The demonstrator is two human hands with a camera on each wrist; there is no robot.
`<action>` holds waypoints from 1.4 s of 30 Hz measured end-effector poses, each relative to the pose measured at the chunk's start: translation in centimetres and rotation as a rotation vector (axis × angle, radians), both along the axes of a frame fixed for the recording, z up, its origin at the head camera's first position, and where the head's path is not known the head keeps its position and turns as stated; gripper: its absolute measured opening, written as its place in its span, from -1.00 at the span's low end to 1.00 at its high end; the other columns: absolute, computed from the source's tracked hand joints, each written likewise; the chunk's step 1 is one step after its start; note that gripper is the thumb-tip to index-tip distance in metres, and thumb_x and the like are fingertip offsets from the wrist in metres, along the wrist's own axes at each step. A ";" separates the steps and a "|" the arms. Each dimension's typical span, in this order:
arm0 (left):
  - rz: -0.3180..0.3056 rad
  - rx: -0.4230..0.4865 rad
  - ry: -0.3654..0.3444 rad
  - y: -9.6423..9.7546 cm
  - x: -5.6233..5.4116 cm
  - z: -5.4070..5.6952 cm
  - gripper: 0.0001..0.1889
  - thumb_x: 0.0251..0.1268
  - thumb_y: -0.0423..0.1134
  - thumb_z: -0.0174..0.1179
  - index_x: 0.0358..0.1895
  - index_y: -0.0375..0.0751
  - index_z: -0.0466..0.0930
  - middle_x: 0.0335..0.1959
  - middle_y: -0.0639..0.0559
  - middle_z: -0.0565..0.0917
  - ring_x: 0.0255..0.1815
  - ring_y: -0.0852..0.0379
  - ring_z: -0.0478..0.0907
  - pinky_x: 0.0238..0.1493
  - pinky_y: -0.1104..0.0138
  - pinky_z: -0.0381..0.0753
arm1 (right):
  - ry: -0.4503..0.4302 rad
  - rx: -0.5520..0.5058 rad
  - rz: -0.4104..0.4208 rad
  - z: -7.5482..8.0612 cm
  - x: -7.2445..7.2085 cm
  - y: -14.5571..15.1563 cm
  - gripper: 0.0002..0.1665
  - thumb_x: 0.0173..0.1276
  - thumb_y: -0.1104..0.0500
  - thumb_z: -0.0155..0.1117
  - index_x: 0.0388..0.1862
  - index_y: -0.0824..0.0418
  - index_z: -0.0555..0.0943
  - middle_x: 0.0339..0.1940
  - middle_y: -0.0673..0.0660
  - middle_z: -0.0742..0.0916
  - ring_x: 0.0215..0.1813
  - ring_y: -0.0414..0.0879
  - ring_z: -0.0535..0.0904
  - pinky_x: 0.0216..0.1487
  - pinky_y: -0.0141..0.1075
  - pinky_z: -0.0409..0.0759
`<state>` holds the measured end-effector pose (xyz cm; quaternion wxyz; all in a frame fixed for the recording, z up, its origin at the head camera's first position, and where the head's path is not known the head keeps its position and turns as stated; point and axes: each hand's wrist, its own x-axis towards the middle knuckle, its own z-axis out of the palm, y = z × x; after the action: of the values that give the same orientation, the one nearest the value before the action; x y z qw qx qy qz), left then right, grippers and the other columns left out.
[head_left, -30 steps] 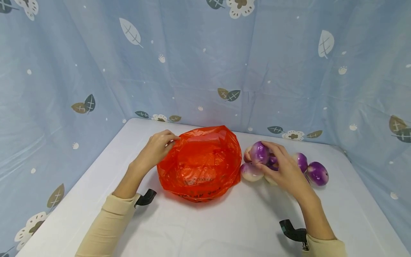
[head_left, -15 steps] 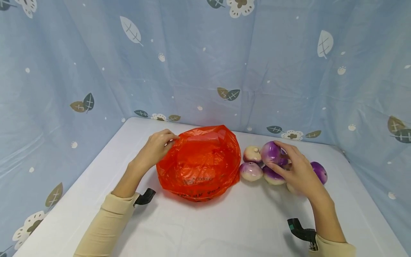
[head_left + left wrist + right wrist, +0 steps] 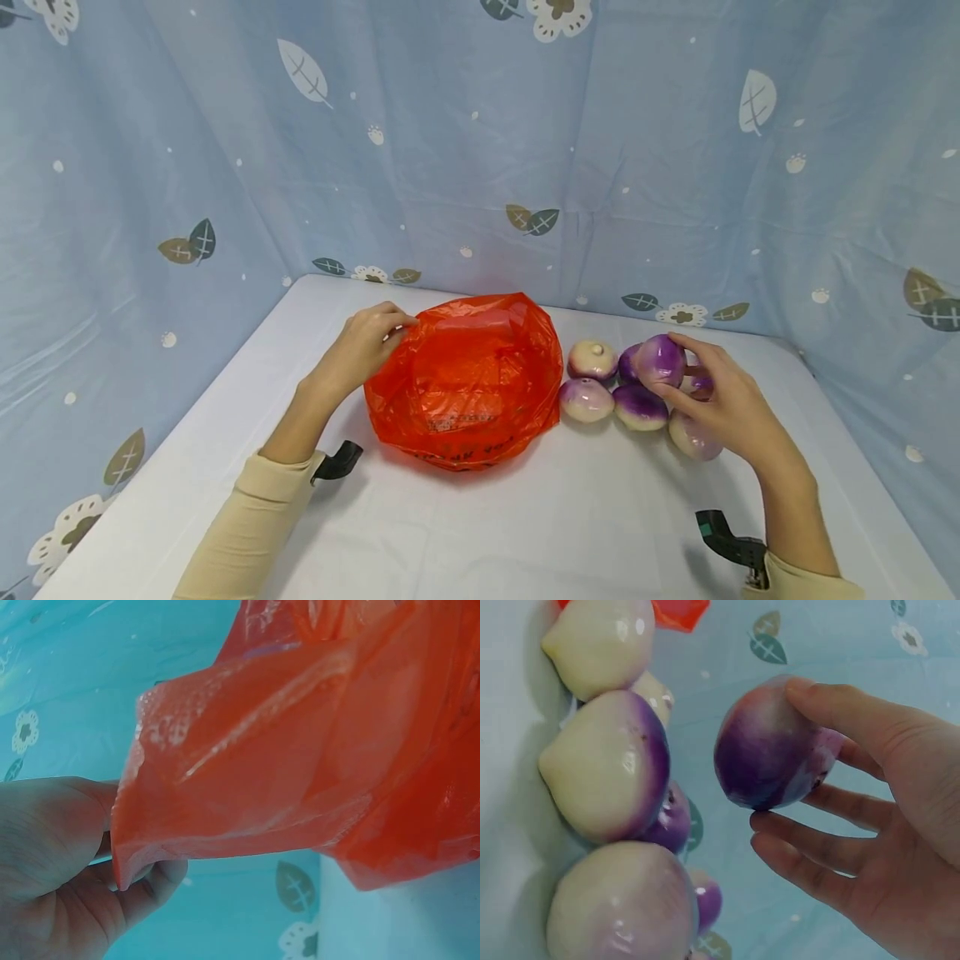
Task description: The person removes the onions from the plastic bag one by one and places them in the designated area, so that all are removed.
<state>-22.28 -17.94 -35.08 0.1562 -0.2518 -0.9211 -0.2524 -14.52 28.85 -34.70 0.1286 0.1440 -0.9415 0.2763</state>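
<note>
A red plastic bag (image 3: 468, 375) stands with its mouth wide on the white table. My left hand (image 3: 363, 346) pinches the left side of its rim; in the left wrist view the thumb and fingers meet at the bag's edge (image 3: 225, 772). To the right, my right hand (image 3: 731, 402) grips a shiny purple-and-white turnip (image 3: 660, 361) between thumb and fingers, raised over several others. In the right wrist view the held turnip (image 3: 761, 750) hangs apart from the turnips beside it. A pale turnip (image 3: 587, 401) sits against the bag's right side. My right hand partly hides the turnips behind it.
The loose turnips lie in a close cluster, among them a purple-topped one (image 3: 640, 407) and a pale one (image 3: 693, 436) at the front. Blue curtain (image 3: 450, 150) with leaf prints borders the white table (image 3: 480, 542) at the back and sides.
My right hand has moved right with the turnip, away from the bag, uncovering turnips near the bag. My left hand has stayed at the bag's rim.
</note>
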 end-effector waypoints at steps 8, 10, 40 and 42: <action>0.002 0.004 0.001 -0.1 -0.1 -0.2 -0.76 0.24 -0.51 0.23 -0.03 -0.33 0.71 -0.17 -0.16 0.71 -0.19 -0.06 0.65 -0.15 0.12 0.73 | -0.040 0.011 -0.032 0.5 0.7 2.0 -0.11 0.20 0.08 0.49 0.47 0.06 0.31 0.26 0.29 0.51 -0.03 0.28 0.67 -0.18 -0.46 0.69; 0.002 0.004 -0.001 -0.1 -0.1 -0.2 -0.75 0.24 -0.51 0.23 -0.03 -0.33 0.71 -0.17 -0.16 0.71 -0.19 -0.06 0.65 -0.15 0.12 0.73 | -0.054 0.018 -0.042 0.7 0.9 2.7 -0.11 0.20 0.07 0.49 0.47 0.06 0.30 0.28 0.30 0.51 -0.02 0.30 0.66 -0.23 -0.63 0.58; 0.004 -0.002 -0.008 -0.1 -0.2 -0.3 -0.76 0.25 -0.50 0.24 -0.03 -0.33 0.71 -0.17 -0.16 0.70 -0.21 -0.04 0.65 -0.17 0.14 0.73 | -0.247 0.107 -0.060 -0.4 2.1 9.7 -0.14 0.22 0.03 0.46 0.38 0.34 0.32 0.23 0.43 0.51 -0.14 -0.51 0.55 -0.29 -0.57 0.60; 0.004 -0.007 -0.004 -0.1 -0.2 -0.3 -0.76 0.25 -0.49 0.24 -0.03 -0.32 0.71 -0.17 -0.16 0.70 -0.21 -0.04 0.65 -0.17 0.14 0.73 | -0.285 0.115 -0.067 -0.6 2.2 9.9 -0.13 0.24 0.03 0.44 0.39 0.37 0.29 0.24 0.46 0.49 -0.05 -0.16 0.67 -0.25 -0.41 0.70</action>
<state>-22.49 -17.99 -35.35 0.1540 -0.2498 -0.9228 -0.2494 -12.36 38.71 -35.33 -0.0056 0.0792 -0.9688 0.2349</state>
